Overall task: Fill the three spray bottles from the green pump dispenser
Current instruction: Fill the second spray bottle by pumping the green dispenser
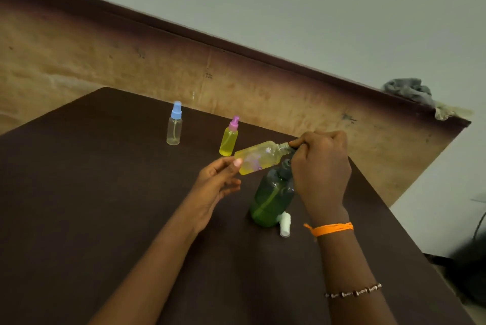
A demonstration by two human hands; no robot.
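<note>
Left hand (219,180) pinches the uncapped bottle (259,157), tilted — neck at the pump nozzle. Right hand (319,164) curls over the green dispenser (272,199) head. White cap (285,224) lies on the counter (105,193).

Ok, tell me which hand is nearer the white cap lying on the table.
Right. The right hand is over the green pump dispenser, its wrist just above the white cap. The left hand, holding the tilted bottle, lies farther off on the dispenser's other side.

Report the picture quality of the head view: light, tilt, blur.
Head view: dim, even light, no hard shadows; horizon tilted, table edge slanting; right hand and green pump dispenser slightly soft; lower right corner smeared dark; no glare on the held bottle.
</note>
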